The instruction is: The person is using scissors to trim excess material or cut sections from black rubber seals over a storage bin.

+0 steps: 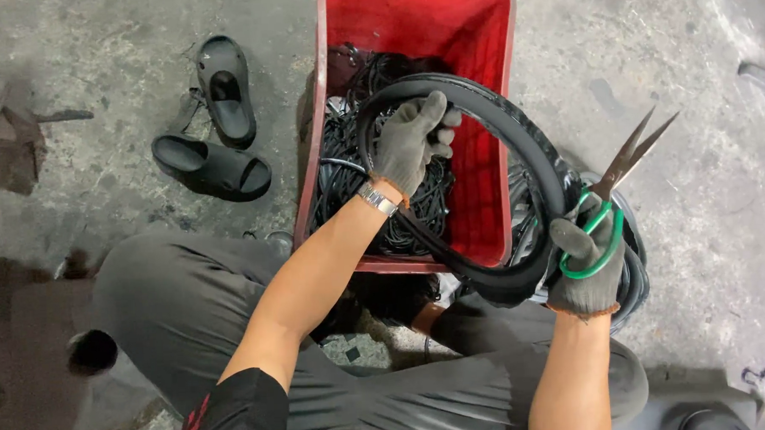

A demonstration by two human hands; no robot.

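A gloved left hand (414, 142) gripped the far arc of a black rubber hoop (515, 125) over a red crate (419, 36) of tangled black cord. The right hand (589, 263) closed around green-handled scissors (622, 168), blades slightly apart, and pinched the hoop's near side. The crate's far end was cut off. Two black sandals (218, 127) lay on open concrete floor (97, 55), left.

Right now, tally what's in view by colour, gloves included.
Black: 4, two sandals, the rubber ring, the cord tangle
Red: 1, the crate
Grey: 2, the left glove and right glove
Green-handled: 1, the scissors
Silver: 1, the watch
Total: 9
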